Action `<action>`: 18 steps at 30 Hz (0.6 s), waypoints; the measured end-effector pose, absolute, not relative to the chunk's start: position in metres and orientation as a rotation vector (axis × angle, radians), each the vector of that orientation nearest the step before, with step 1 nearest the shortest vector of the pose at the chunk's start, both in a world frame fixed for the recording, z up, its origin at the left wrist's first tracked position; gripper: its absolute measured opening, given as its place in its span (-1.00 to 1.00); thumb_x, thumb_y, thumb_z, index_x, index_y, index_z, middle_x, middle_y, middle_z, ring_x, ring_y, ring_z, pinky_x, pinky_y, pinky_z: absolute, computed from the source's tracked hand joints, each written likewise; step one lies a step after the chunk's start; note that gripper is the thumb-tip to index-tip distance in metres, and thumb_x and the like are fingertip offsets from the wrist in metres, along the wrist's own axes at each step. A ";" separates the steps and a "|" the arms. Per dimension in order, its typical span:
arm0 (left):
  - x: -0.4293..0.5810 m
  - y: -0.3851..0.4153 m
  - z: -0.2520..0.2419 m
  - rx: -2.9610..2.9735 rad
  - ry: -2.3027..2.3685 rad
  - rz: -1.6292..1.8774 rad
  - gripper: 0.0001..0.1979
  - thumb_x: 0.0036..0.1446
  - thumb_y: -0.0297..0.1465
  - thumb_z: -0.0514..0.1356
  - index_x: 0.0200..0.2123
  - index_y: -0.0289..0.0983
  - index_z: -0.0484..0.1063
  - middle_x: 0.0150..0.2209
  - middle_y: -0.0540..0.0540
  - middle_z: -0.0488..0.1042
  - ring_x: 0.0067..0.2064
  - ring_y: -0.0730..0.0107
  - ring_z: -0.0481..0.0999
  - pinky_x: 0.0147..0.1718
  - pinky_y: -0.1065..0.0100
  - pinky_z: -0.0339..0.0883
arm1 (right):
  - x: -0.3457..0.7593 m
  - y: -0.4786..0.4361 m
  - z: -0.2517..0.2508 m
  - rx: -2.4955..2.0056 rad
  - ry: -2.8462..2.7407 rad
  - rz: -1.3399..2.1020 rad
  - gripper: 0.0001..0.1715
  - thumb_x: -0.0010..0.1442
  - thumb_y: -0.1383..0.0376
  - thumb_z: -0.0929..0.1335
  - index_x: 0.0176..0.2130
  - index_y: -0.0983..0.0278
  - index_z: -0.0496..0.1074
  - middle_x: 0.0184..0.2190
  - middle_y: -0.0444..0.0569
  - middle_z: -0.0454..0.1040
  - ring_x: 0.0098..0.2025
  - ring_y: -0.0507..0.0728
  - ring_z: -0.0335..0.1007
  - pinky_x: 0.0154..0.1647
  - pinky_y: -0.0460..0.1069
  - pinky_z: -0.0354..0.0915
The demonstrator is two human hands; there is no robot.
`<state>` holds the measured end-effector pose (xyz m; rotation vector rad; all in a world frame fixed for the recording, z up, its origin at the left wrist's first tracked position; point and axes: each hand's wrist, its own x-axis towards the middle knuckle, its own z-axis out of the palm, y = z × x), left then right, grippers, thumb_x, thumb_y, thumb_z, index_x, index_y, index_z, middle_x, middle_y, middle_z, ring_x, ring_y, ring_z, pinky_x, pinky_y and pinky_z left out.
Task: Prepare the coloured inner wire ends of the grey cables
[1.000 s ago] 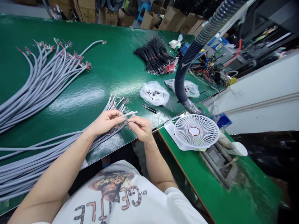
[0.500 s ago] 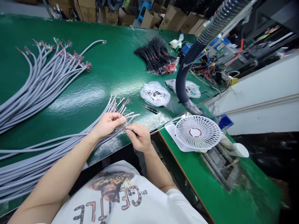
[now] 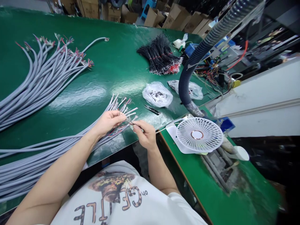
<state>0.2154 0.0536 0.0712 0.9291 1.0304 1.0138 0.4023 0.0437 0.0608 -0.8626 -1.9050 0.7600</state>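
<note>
The left hand is curled, its fingers closed around the stripped ends of a bundle of grey sheathed cables, which trails off to the lower left across the green bench. Thin coloured cores and fine shield strands fan out past those fingers. The right hand is pinched, thumb and forefinger pressed together on something thin among the strands, just beside the left hand; the pinched piece is too small to tell exactly.

Beyond the held bundle, further up the bench, lies a second bundle of grey cables with frayed, coloured ends. To the right of the held bundle are a pair of black-handled tweezers and a clear plastic bag of small black parts. Past these sit a sheaf of black wires with red-tipped ends and another plastic bag. Further right of the held bundle, a black corrugated hose curves down, and a white desk fan lies tilted on a white tray.
</note>
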 end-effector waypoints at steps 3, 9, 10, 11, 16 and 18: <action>0.215 0.053 0.070 0.884 1.044 0.996 -0.70 -0.13 -0.22 0.35 -0.52 -0.35 0.39 -0.68 0.12 0.18 -0.66 0.68 0.03 -0.66 0.51 -0.17 | 0.406 0.045 0.058 -0.868 -1.910 0.771 -0.78 0.27 0.34 0.27 -0.15 0.26 0.49 -0.49 -0.11 0.40 -0.46 0.01 0.32 -0.38 -0.05 0.29; 0.217 0.052 0.066 0.914 1.039 0.964 -0.69 -0.12 -0.21 0.34 -0.52 -0.36 0.41 -0.69 0.14 0.14 -0.66 0.69 0.01 -0.65 0.52 -0.19 | 0.401 0.048 0.062 -0.930 -1.933 0.800 -0.78 0.27 0.28 0.26 -0.22 0.27 0.49 -0.48 -0.08 0.45 -0.46 0.02 0.34 -0.37 -0.06 0.32; 0.217 0.051 0.066 0.927 1.030 0.944 -0.69 -0.11 -0.21 0.34 -0.52 -0.36 0.41 -0.70 0.14 0.14 -0.66 0.70 0.00 -0.65 0.52 -0.19 | 0.399 0.049 0.063 -0.952 -1.911 0.787 -0.78 0.27 0.27 0.26 -0.26 0.28 0.48 -0.50 -0.09 0.44 -0.48 0.01 0.33 -0.38 -0.06 0.31; 0.218 0.051 0.066 0.939 1.022 0.928 -0.68 -0.11 -0.20 0.34 -0.52 -0.36 0.41 -0.70 0.14 0.15 -0.66 0.70 0.00 -0.65 0.52 -0.18 | 0.396 0.050 0.064 -0.980 -1.884 0.767 -0.77 0.27 0.26 0.26 -0.29 0.28 0.47 -0.51 -0.09 0.43 -0.49 0.01 0.32 -0.40 -0.06 0.31; 0.220 0.055 0.066 0.860 1.105 1.066 -0.63 -0.22 -0.19 0.39 -0.59 -0.36 0.36 -0.70 0.14 0.18 -0.67 0.71 0.01 -0.67 0.52 -0.17 | 0.382 0.028 0.073 -0.940 -1.958 0.679 -0.76 0.26 0.24 0.25 -0.35 0.25 0.46 -0.49 -0.06 0.46 -0.46 0.04 0.36 -0.36 -0.06 0.32; 0.217 0.060 0.065 0.764 1.190 1.212 -0.62 -0.24 -0.20 0.39 -0.60 -0.35 0.33 -0.72 0.17 0.13 -0.69 0.73 -0.03 -0.68 0.53 -0.18 | 0.382 0.008 0.081 -0.860 -2.036 0.735 -0.76 0.25 0.21 0.27 -0.37 0.22 0.46 -0.49 -0.05 0.47 -0.45 0.05 0.37 -0.37 -0.05 0.31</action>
